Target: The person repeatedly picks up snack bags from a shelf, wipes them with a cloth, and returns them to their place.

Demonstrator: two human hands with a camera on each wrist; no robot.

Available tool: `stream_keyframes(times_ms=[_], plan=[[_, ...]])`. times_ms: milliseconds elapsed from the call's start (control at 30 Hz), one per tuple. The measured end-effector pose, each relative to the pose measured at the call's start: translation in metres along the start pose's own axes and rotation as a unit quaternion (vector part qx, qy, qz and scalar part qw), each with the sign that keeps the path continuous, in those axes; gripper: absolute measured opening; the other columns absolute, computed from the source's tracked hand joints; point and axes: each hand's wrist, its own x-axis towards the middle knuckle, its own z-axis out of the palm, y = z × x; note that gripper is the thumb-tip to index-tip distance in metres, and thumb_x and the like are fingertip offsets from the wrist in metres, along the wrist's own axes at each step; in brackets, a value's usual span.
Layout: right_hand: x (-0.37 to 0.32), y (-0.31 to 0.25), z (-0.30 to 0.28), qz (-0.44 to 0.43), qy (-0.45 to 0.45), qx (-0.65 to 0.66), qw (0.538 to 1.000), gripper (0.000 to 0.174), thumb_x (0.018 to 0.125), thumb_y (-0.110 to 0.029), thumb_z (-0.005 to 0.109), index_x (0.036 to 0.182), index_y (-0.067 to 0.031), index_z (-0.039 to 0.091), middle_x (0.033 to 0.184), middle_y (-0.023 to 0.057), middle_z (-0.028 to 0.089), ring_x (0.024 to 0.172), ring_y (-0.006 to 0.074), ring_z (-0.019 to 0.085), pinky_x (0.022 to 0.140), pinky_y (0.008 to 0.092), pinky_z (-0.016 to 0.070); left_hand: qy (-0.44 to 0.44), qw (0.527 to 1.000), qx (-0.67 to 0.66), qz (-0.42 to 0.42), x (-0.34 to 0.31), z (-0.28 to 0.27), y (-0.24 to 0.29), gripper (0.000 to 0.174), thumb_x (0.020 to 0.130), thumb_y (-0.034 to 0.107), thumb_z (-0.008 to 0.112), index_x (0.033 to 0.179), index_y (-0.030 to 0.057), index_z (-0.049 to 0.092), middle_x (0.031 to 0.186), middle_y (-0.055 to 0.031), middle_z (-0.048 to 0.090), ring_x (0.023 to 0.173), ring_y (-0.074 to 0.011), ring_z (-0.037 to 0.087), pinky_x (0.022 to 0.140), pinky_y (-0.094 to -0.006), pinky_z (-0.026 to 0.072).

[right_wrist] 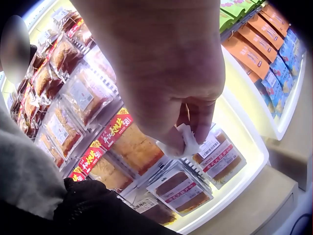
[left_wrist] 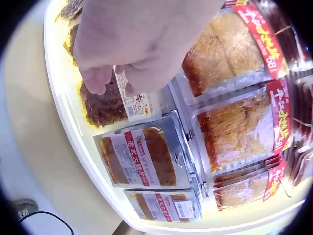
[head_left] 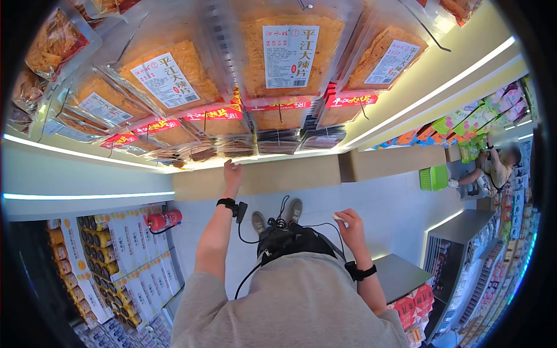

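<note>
Below the hanging orange packs (head_left: 290, 55) in the head view, the left hand (head_left: 233, 172) was just beside the bottom row (head_left: 278, 141), under red tags (head_left: 351, 101) marked 58. The right hand (head_left: 351, 226) was out over the floor (head_left: 383, 200), pinching a white wad (head_left: 337, 217). A fire extinguisher (head_left: 165, 220) stood at one side; at the other, a green basket (head_left: 434, 178) was near another person (head_left: 498, 171).

From the left wrist, the left hand bent over a dark pack (left_wrist: 100, 105), which lay by the white rim (left_wrist: 63, 107) of the shelf. Its fingers were curled, tips at the pack's label (left_wrist: 136, 104); whether they gripped it, I could not tell. Next to it lay a silver pack (left_wrist: 142, 159) with a red stripe.

From the right wrist, the right hand's fingers were nearly together, with the wad between them, in front of packs on the shelf. Orange bags (right_wrist: 254, 41) and blue bags (right_wrist: 279, 73) stood on the neighbouring shelf.
</note>
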Motion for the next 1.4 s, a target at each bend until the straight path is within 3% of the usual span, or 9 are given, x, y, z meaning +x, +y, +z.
stream_keyframes(times_ms=[433, 533, 633, 700, 833, 1000, 1200, 1333, 1400], plan=[[-0.007, 0.001, 0.013, 0.02, 0.017, -0.001, 1.0, 0.021, 0.078, 0.005, 0.074, 0.098, -0.0017, 0.073, 0.091, 0.0154, 0.066, 0.084, 0.0361, 0.066, 0.073, 0.0424, 0.0536, 0.06, 0.991, 0.026, 0.118, 0.046, -0.035, 0.004, 0.064, 0.084, 0.007, 0.076, 0.141, -0.0014, 0.047, 0.131, -0.0228, 0.053, 0.119, -0.0366, 0.056, 0.093, -0.0414, 0.0546], [-0.01, 0.001, 0.014, 0.023, 0.026, -0.004, 0.999, 0.021, 0.078, 0.005, 0.074, 0.098, -0.0016, 0.073, 0.09, 0.0154, 0.066, 0.083, 0.0361, 0.065, 0.072, 0.0423, 0.0534, 0.03, 0.995, 0.015, 0.098, 0.049, -0.035, 0.003, 0.061, 0.083, 0.008, 0.077, 0.138, 0.0009, 0.051, 0.131, -0.022, 0.053, 0.12, -0.0377, 0.055, 0.098, -0.0441, 0.0513], [-0.008, -0.004, 0.014, 0.034, 0.038, -0.004, 0.999, 0.021, 0.078, 0.005, 0.074, 0.098, -0.0014, 0.073, 0.089, 0.0154, 0.066, 0.082, 0.0362, 0.065, 0.072, 0.0421, 0.053, 0.056, 0.977, 0.096, 0.182, 0.048, -0.039, 0.007, 0.054, 0.082, 0.009, 0.077, 0.132, 0.0052, 0.057, 0.132, -0.0212, 0.052, 0.121, -0.038, 0.054, 0.102, -0.0473, 0.047], [-0.008, -0.008, 0.013, 0.031, 0.042, -0.009, 0.999, 0.02, 0.078, 0.005, 0.074, 0.097, -0.0013, 0.073, 0.089, 0.0154, 0.066, 0.082, 0.0361, 0.065, 0.072, 0.0417, 0.053, 0.044, 0.982, 0.144, 0.118, 0.047, -0.043, 0.01, 0.046, 0.081, 0.011, 0.078, 0.125, 0.0102, 0.064, 0.131, -0.0208, 0.052, 0.123, -0.0389, 0.052, 0.105, -0.0492, 0.0428], [-0.009, -0.018, 0.016, 0.019, 0.051, -0.038, 0.998, 0.017, 0.081, 0.004, 0.076, 0.097, -0.0005, 0.074, 0.089, 0.0137, 0.068, 0.079, 0.0306, 0.067, 0.066, 0.0359, 0.0524, 0.073, 0.968, 0.173, 0.165, 0.06, -0.049, -0.005, 0.035, 0.081, 0.013, 0.079, 0.115, 0.0123, 0.071, 0.121, -0.0195, 0.062, 0.116, -0.0381, 0.059, 0.1, -0.0468, 0.0475], [-0.018, -0.025, 0.019, 0.06, 0.048, -0.057, 0.995, 0.017, 0.082, 0.003, 0.076, 0.098, -0.0013, 0.074, 0.088, 0.0126, 0.068, 0.077, 0.0285, 0.067, 0.065, 0.0351, 0.0517, -0.063, 0.994, 0.014, 0.089, 0.072, -0.044, -0.021, 0.029, 0.084, 0.024, 0.082, 0.107, 0.0063, 0.077, 0.095, -0.0114, 0.076, 0.087, -0.0285, 0.071, 0.086, -0.0367, 0.0555], [-0.023, -0.043, 0.022, 0.075, 0.058, -0.075, 0.993, 0.017, 0.082, 0.002, 0.077, 0.099, -0.0022, 0.075, 0.089, 0.0123, 0.068, 0.078, 0.0279, 0.067, 0.066, 0.0349, 0.052, -0.146, 0.971, -0.167, -0.089, 0.066, -0.04, -0.034, 0.038, 0.086, 0.033, 0.084, 0.109, 0.0029, 0.076, 0.095, -0.0033, 0.075, 0.084, -0.012, 0.065, 0.078, -0.0308, 0.0519], [-0.027, -0.051, 0.03, 0.058, 0.066, -0.083, 0.993, 0.017, 0.082, 0.003, 0.077, 0.099, -0.0023, 0.075, 0.089, 0.0123, 0.069, 0.078, 0.0279, 0.068, 0.067, 0.0349, 0.0527, -0.168, 0.972, -0.118, -0.117, 0.056, -0.045, -0.048, 0.035, 0.09, 0.035, 0.081, 0.107, 0.0042, 0.076, 0.09, -0.0023, 0.072, 0.082, -0.0108, 0.062, 0.075, -0.0308, 0.0506], [-0.027, -0.056, 0.035, 0.063, 0.066, -0.081, 0.992, 0.018, 0.082, 0.003, 0.077, 0.099, -0.0023, 0.075, 0.09, 0.0124, 0.069, 0.079, 0.028, 0.068, 0.068, 0.0349, 0.0532, -0.149, 0.982, -0.108, -0.035, 0.055, -0.046, -0.054, 0.035, 0.095, 0.035, 0.074, 0.11, 0.0037, 0.075, 0.085, -0.0018, 0.07, 0.077, -0.0093, 0.059, 0.069, -0.0308, 0.0487]])
